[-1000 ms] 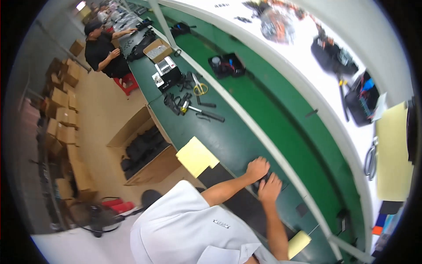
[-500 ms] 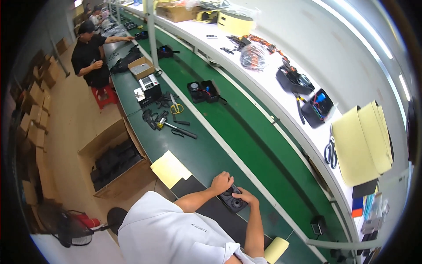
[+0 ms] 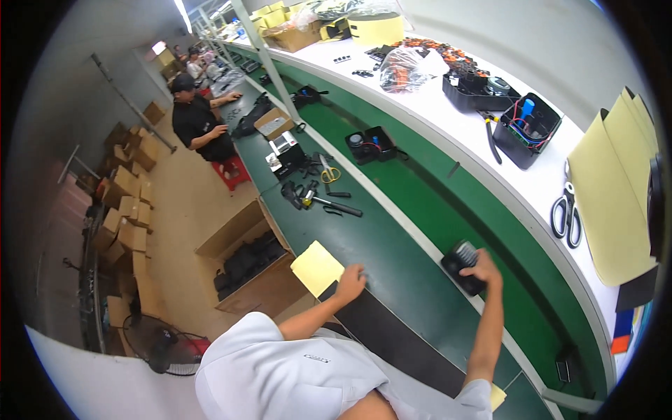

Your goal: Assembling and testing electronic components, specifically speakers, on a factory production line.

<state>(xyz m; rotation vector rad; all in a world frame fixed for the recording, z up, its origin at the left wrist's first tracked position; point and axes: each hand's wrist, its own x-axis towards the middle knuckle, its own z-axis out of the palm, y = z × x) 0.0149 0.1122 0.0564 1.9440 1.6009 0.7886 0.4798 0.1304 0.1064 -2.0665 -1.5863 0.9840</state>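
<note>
My right hand (image 3: 484, 270) grips a black speaker housing (image 3: 462, 264) by its near right end, thumb and fingers around it. The housing, with a ribbed or grilled grey face at its far end, is at the edge of the green conveyor belt (image 3: 514, 297). Whether it rests on the belt or hangs just above, I cannot tell. Over the dark green bench, my left hand (image 3: 351, 282) is empty with loosely bent fingers. Beside it lie pale yellow sheets (image 3: 316, 267), and a black mat (image 3: 392, 329) stretches along the bench in front of me.
A hammer (image 3: 334, 204), yellow-handled scissors (image 3: 328, 172) and black parts lie farther along the bench. An opened black housing (image 3: 374, 145) sits on the belt. A carton (image 3: 255, 280) of black pieces stands left; a co-worker (image 3: 199, 122) sits beyond. The white shelf (image 3: 420, 115) holds more housings.
My right hand has carried the speaker housing from the bench mat across to the belt on the right. My left hand has let go of it and stayed over the bench. The view has shifted.
</note>
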